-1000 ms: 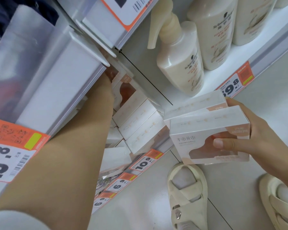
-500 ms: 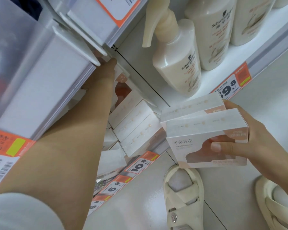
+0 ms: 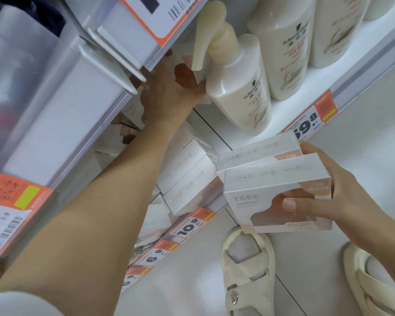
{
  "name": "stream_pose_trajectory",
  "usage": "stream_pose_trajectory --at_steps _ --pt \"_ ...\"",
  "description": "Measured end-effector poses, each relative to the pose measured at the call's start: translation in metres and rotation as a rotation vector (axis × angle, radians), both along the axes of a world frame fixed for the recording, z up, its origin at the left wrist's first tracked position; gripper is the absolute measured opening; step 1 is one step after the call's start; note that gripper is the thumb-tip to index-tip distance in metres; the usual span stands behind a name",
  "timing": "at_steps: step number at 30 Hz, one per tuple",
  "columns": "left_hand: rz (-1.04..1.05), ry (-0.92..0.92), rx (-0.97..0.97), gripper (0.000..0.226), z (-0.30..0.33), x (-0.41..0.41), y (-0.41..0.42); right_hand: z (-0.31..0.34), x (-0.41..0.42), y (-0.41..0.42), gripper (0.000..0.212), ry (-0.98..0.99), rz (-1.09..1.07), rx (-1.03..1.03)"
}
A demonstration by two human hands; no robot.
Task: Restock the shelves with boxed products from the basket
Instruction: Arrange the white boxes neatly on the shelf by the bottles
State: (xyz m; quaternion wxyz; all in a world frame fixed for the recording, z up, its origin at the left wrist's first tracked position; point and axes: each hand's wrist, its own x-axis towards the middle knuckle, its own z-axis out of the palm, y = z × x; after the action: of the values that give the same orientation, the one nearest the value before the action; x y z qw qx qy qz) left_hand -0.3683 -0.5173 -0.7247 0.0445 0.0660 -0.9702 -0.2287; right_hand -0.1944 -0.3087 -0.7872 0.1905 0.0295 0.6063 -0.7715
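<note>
My right hand (image 3: 342, 201) grips two white and peach boxes held together: a front box (image 3: 260, 183) and a second box (image 3: 258, 152) behind it, in front of the shelf edge. My left hand (image 3: 167, 96) reaches deep into the lower shelf under the upper shelf's rail. Its fingers wrap a white box with a peach patch (image 3: 184, 75), thumb along the box's lower edge beside the pump bottle. A row of the same boxes (image 3: 187, 176) lies on the shelf below my left forearm. The basket is out of view.
A cream pump bottle (image 3: 237, 87) and taller cream bottles (image 3: 290, 46) stand on the white shelf (image 3: 281, 115) at right. Orange price tags (image 3: 310, 119) line the shelf rails. The upper shelf's rail (image 3: 55, 124) overhangs at left. My sandalled feet (image 3: 246, 270) stand on the pale floor.
My left hand has moved from under the upper shelf rail toward the pump bottle, and a peach-patched box now shows in its grip. The right hand holds its two boxes still.
</note>
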Motion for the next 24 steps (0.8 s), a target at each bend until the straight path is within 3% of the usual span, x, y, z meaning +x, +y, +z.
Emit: stream_pose_trajectory --at_steps 3,6,10,12,16,18,22,24 --pt "-0.020 -0.014 0.038 0.080 -0.012 -0.002 0.000 -0.002 0.001 0.002 0.091 -0.018 0.000 0.017" --pt "-0.050 -0.188 0.046 0.073 -0.024 -0.003 -0.005 -0.003 0.001 0.003 0.093 -0.014 0.014 0.016" --pt "0.068 -0.030 0.131 0.026 -0.018 -0.013 -0.023 0.000 -0.001 0.002 0.080 -0.002 -0.008 0.006" --pt "0.243 -0.029 0.162 0.036 -0.009 -0.018 -0.033 0.001 -0.001 0.001 0.085 0.002 -0.002 0.002" --pt "0.430 -0.423 -0.033 0.048 -0.016 -0.012 -0.052 0.001 -0.002 0.000 0.079 0.000 -0.009 -0.009" --pt "0.383 -0.522 -0.092 0.055 -0.023 -0.008 -0.057 0.002 -0.003 -0.001 0.077 -0.003 -0.011 -0.012" --pt "0.410 -0.515 -0.152 0.070 -0.023 -0.011 -0.071 0.003 -0.002 -0.002 0.074 -0.003 -0.003 0.000" --pt "0.406 -0.525 -0.182 0.066 -0.021 -0.013 -0.074 0.003 -0.002 -0.002 0.073 0.000 -0.006 -0.009"
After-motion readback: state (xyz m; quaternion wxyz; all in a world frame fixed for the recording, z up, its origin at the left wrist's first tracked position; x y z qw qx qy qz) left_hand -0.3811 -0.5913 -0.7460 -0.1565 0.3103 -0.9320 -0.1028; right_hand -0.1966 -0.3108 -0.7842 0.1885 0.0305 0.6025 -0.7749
